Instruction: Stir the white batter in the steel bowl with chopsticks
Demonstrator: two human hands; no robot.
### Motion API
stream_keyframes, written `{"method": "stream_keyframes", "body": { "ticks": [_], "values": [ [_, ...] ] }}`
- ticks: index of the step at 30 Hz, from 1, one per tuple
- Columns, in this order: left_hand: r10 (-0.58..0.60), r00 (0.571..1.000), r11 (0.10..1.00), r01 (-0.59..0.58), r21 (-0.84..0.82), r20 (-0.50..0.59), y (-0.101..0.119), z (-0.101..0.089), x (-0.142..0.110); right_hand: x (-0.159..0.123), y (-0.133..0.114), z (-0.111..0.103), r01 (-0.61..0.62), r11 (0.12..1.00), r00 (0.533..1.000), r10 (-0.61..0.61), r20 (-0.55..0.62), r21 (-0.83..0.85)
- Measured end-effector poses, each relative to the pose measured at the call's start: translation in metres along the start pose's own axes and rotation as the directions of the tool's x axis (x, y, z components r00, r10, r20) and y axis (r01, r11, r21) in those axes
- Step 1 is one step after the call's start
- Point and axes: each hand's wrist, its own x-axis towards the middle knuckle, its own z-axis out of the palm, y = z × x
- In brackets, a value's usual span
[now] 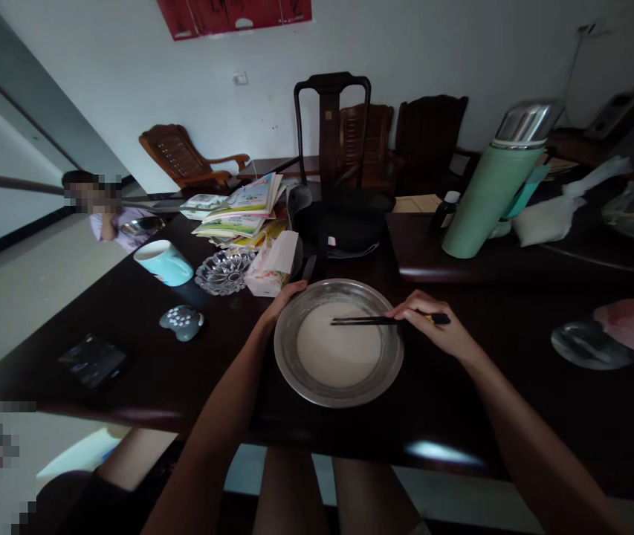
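A metal bowl [285, 349] stands on the dark table in front of me, with a pale, milky batter-like liquid [339, 357] in its bottom. My left hand [288, 297] grips the bowl's far left rim, its fingers partly hidden behind the edge. Over the right rim, my right hand [425, 318] is closed around a pair of black chopsticks [369, 321]. Their tips point left and reach the liquid near the middle of the bowl; whether they dip below the surface is hard to tell.
Left of the bowl are a tissue pack [272, 267], a glass dish [224, 273], a light blue mug [165, 263], a grey game controller [181, 322] and stacked booklets [238, 215]. A green thermos [489, 197] stands back right. A person [127, 227] is beyond the table's left side.
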Motion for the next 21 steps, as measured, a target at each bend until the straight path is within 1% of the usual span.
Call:
{"method": "stream_keyframes", "body": {
  "ticks": [2, 4, 6, 8, 10, 12, 15, 18, 21],
  "values": [
    [0.011, 1.000, 1.000, -0.011, -0.004, 0.002, 0.0005, 0.0007, -0.0010, -0.0005, -0.0003, -0.0033, -0.030, 0.999, 0.997, 0.031, -0.066, 0.022],
    [0.009, 1.000, 1.000, -0.009, 0.001, 0.004, 0.0008, 0.0011, -0.0015, -0.0015, -0.0012, -0.0058, -0.059, 0.995, 0.995, 0.066, -0.078, 0.086],
    [0.006, 1.000, 1.000, -0.006, 0.006, 0.001, 0.0010, 0.0010, -0.0014, -0.0020, -0.0024, -0.0045, -0.060, 0.991, 0.998, 0.064, -0.026, 0.121],
    [0.008, 1.000, 1.000, -0.008, 0.008, 0.000, 0.0008, 0.0006, -0.0007, -0.0015, -0.0027, -0.0005, -0.032, 0.995, 0.999, 0.029, 0.036, 0.093],
    [0.017, 1.000, 1.000, -0.017, 0.016, 0.004, 0.0005, 0.0001, 0.0000, -0.0009, -0.0016, 0.0022, -0.004, 0.999, 0.999, 0.002, 0.053, 0.044],
    [0.019, 1.000, 1.000, -0.020, 0.023, 0.011, 0.0000, -0.0007, 0.0009, -0.0010, 0.0004, 0.0010, -0.007, 1.000, 1.000, 0.007, 0.011, 0.018],
    [0.014, 1.000, 0.999, -0.015, 0.031, 0.017, -0.0014, -0.0023, 0.0027, -0.0026, 0.0023, -0.0039, -0.046, 0.995, 0.998, 0.051, -0.049, 0.084],
    [0.012, 1.000, 1.000, -0.012, 0.028, 0.020, -0.0025, -0.0035, 0.0042, -0.0032, 0.0010, -0.0026, -0.052, 0.989, 0.999, 0.052, 0.006, 0.141],
    [0.005, 1.000, 1.000, -0.006, 0.030, 0.021, -0.0020, -0.0033, 0.0039, -0.0020, -0.0009, 0.0019, -0.015, 0.998, 0.997, 0.010, 0.076, 0.067]
  ]
}}
